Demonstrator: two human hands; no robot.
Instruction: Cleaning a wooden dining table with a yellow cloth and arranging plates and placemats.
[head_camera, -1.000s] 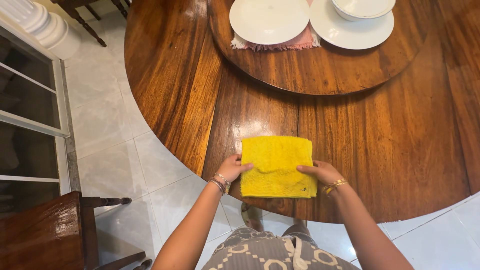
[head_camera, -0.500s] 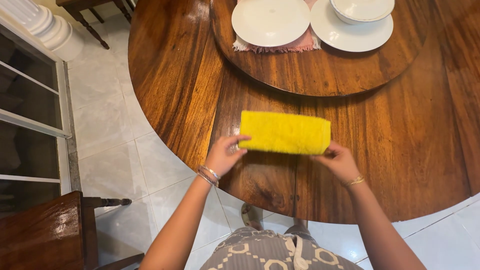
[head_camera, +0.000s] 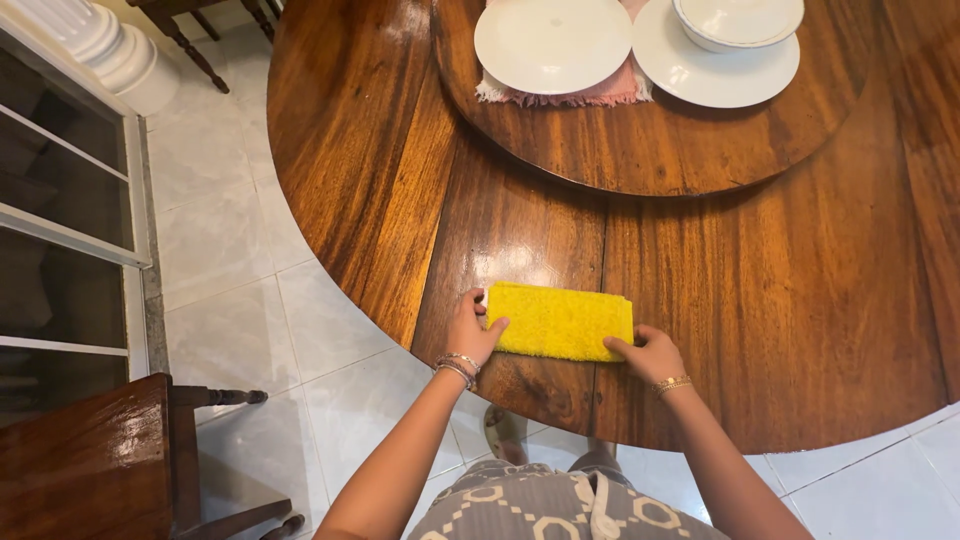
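- Head view: yellow towel (head_camera: 562, 321) now lying flat on the round wooden table (head_camera: 760, 290) as a narrow folded strip, near the table's front edge; half a second earlier held up off the wood, and a second ago spread there as a wider square.
- Folded in half since then, so one more fold looks complete.
- Left hand (head_camera: 472, 332) at the strip's left end, thumb on top of the pile and fingers curled at the edge, pinching the cloth lightly.
- Right hand (head_camera: 648, 352) at the lower right corner, fingertips pressed on the towel, closed loosely on that corner.
- Farther back on the raised turntable (head_camera: 690, 150): two white plates (head_camera: 552, 42), one on a pink fringed mat (head_camera: 590, 93), and a white bowl (head_camera: 738, 20) on the other.
- Dark wooden chair (head_camera: 90, 460) on the tiled floor at lower left.
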